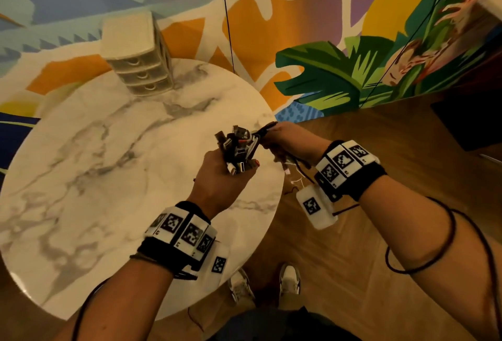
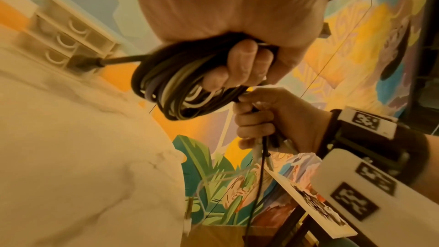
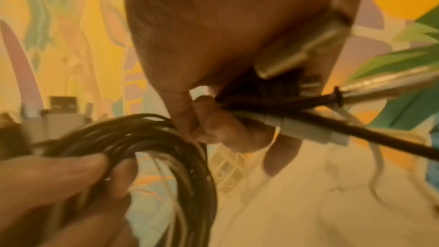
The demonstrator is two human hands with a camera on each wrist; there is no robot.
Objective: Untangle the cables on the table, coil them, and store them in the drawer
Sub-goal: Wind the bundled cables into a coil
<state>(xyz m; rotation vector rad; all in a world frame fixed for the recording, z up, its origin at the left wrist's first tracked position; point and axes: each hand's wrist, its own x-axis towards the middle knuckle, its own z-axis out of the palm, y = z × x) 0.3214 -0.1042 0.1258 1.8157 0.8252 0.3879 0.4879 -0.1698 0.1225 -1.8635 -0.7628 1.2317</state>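
My left hand (image 1: 225, 175) grips a coiled bundle of black, white and grey cables (image 1: 237, 150) above the right edge of the round marble table (image 1: 108, 164); several plug ends stick up out of the fist. In the left wrist view the coil (image 2: 180, 85) loops round my curled fingers (image 2: 240, 67). My right hand (image 1: 288, 139) holds the loose cable ends beside the coil, and its fingers (image 2: 256, 125) wrap round plugs and strands that hang down. The right wrist view shows those plugs (image 3: 306, 127) and the coil (image 3: 171, 149), blurred. The drawer unit (image 1: 141, 58) stands at the table's far side, drawers closed.
A painted mural wall (image 1: 326, 41) rises behind the table. Wooden floor (image 1: 380, 150) lies to the right, with my shoes (image 1: 288, 283) below the table's near edge. A thin black cord (image 1: 226, 14) hangs down along the wall. Sensor leads run along both forearms.
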